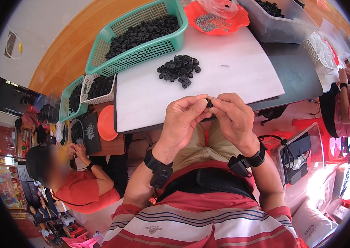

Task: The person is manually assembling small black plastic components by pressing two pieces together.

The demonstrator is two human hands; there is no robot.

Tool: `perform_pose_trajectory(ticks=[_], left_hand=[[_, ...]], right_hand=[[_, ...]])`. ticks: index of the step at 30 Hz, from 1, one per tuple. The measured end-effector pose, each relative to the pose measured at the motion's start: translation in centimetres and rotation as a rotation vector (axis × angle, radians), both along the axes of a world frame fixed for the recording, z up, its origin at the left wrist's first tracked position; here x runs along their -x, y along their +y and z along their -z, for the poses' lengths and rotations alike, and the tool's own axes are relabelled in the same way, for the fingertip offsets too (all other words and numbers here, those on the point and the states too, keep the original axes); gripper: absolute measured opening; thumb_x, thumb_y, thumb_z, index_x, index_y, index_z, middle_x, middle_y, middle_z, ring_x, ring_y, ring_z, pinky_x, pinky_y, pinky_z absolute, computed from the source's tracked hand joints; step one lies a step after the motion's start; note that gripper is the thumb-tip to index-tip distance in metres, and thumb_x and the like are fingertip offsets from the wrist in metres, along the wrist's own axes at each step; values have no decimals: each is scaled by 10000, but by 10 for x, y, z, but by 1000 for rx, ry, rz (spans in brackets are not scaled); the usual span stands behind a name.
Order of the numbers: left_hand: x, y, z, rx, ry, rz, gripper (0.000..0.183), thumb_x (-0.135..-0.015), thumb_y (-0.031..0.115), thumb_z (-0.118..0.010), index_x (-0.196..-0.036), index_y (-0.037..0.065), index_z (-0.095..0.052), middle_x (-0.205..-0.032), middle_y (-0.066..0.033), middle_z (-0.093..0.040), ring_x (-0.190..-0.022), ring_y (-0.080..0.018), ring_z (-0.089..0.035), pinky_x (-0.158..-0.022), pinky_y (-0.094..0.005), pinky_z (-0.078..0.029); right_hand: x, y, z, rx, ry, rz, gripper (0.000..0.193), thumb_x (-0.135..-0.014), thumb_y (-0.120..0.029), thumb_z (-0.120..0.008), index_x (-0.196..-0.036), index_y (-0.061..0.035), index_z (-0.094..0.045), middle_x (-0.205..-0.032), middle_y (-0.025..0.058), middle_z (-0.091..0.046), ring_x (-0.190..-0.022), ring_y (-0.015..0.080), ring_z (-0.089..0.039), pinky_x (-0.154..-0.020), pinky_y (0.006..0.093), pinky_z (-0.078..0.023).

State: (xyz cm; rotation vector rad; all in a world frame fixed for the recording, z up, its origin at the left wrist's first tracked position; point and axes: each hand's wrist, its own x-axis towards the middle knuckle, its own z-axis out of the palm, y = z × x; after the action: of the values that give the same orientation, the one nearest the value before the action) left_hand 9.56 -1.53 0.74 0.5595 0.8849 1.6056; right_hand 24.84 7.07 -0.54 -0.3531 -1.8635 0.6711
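Between my fingertips is a small black plastic part (pixel 209 103), mostly covered by the fingers. My left hand (pixel 186 118) pinches it from one side. From the other side my right hand (pixel 233 115) grips it too, thumb and forefinger pressed together. Both hands are just off the near edge of the white work mat (pixel 142 99). A loose pile of similar black parts (pixel 178 69) lies on the mat beyond my hands. Further right on the mat is a tiny silvery piece (pixel 224 65), too small to make out.
A green basket (pixel 138 54) of black parts stands at the back left, beside a red scalloped dish (pixel 241 25) of small grey metal pieces. A clear bin (pixel 286 31) sits at the back right. A person in red (pixel 88 190) works at the left; another sits far right.
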Motion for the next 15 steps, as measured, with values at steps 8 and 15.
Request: perform_pose_trajectory(ticks=[8,15], left_hand=[[-1,-1,1,34,59,8,233,-984,123,-696,-1166,-23,-704,-1070,-123,-736,-930,-179,-721,-844,-309,-615],[4,-2,5,60,116,36,240,-987,128,-695,-1168,-29,-701,-1080,-124,-731,-920,-179,-722,-849,-313,-616]], right_hand=[[-3,0,3,-10,-25,-5,295,-814,88,-746,-1082,-12,-675,-956,125,-675,-721,260,-694,-593,333,-561],[-5,0,2,36,-51,-27,278,-812,75,-754,-1064,-16,-676,-956,122,-677,-724,262,-694,-601,336,-563]])
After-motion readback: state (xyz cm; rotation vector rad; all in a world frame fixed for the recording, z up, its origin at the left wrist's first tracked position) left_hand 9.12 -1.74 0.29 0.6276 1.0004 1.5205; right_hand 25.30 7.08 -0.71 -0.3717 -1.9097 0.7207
